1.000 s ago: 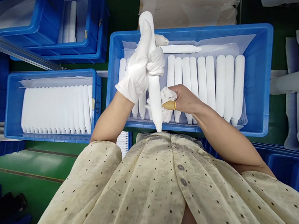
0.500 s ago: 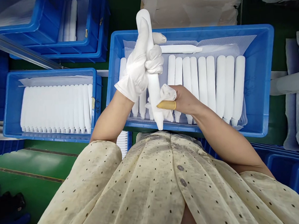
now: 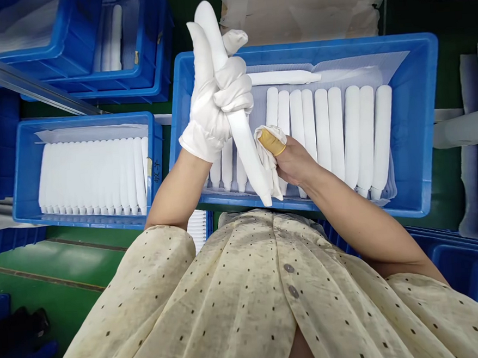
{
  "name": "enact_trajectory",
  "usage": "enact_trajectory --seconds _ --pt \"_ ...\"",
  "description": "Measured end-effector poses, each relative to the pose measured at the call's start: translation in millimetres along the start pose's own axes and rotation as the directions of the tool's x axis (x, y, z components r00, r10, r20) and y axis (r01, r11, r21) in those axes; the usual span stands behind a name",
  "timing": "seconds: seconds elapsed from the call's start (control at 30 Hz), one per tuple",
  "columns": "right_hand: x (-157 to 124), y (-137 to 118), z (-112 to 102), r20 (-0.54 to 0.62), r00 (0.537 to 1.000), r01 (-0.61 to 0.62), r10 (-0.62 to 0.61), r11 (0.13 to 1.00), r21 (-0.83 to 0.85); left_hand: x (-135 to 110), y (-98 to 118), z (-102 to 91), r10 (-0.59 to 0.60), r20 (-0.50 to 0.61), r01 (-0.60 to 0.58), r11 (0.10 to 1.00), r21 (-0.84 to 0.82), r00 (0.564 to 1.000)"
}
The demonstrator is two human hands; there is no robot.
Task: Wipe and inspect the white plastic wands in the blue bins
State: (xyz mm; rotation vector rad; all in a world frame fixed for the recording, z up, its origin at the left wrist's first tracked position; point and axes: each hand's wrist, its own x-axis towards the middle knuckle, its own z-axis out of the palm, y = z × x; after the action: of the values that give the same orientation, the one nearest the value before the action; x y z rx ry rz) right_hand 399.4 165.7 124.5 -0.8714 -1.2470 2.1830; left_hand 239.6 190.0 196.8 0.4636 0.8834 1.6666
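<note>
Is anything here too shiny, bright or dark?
Head view: glare on the glossy green floor, lower left; head view: smooth white tapered rod in the white-gloved left hand, bright, with only soft shading; head view: black shapes, lower-left corner, too dim to identify.

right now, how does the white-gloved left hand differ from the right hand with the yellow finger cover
The white-gloved left hand grips a tapered white rod; the right hand holds crumpled white cloth. The left is gloved; the right shows bare skin around a yellow finger cover. Both hold something white.
</note>
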Motion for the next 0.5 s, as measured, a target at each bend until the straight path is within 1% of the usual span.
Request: enact_trajectory --seconds 0.07,0.13,0.2,0.27,0.33,0.37,0.4,0.43,0.47,0.5 --pt "1 1 -1 0.005 1.0 -0.027 0.027 1.0 0.008 -2 2 -0.4 0.031 0.048 -0.032 0.999 0.011 0.998" --pt "1 1 -3 0.025 0.998 -0.05 0.05 0.999 0.021 -4 4 0.2 0.018 0.103 -0.02 1.0 0.02 0.995" --pt "1 0 -4 0.049 0.997 -0.057 0.055 0.997 0.048 -5 5 1.1 -0.005 0.117 0.002 1.0 0.028 0.993" --pt "1 -4 -7 0.049 0.999 -0.012 0.008 0.997 0.079 -5 8 2.9 -0.006 0.097 0.004 1.0 0.018 0.995" --pt "1 -9 -12 0.032 0.995 0.087 -0.09 0.992 0.088 -6 12 6.7 -0.029 0.064 0.031 0.999 -0.024 0.998" --pt "0 -12 -14 0.05 0.989 0.133 -0.138 0.987 0.087 -8 15 9.3 -0.049 0.044 0.052 0.997 -0.053 0.998" --pt "-1 -15 -15 0.102 0.98 0.164 -0.172 0.983 0.087 -11 19 11.8 -0.094 0.021 0.095 0.993 -0.071 0.995" --pt "-3 -18 -15 0.19 0.964 0.172 -0.186 0.981 0.088 -14 22 13.7 -0.119 0.01 0.12 0.987 -0.102 0.993" --pt "-5 -19 -14 0.3 0.937 0.162 -0.181 0.983 0.087 -18 24 14.2 -0.104 -0.07 0.097 0.99 -0.107 0.992" --pt "-6 -20 -13 0.408 0.897 0.146 -0.166 0.986 0.081 -21 24 13.2 -0.131 -0.119 0.125 0.991 -0.054 0.984"
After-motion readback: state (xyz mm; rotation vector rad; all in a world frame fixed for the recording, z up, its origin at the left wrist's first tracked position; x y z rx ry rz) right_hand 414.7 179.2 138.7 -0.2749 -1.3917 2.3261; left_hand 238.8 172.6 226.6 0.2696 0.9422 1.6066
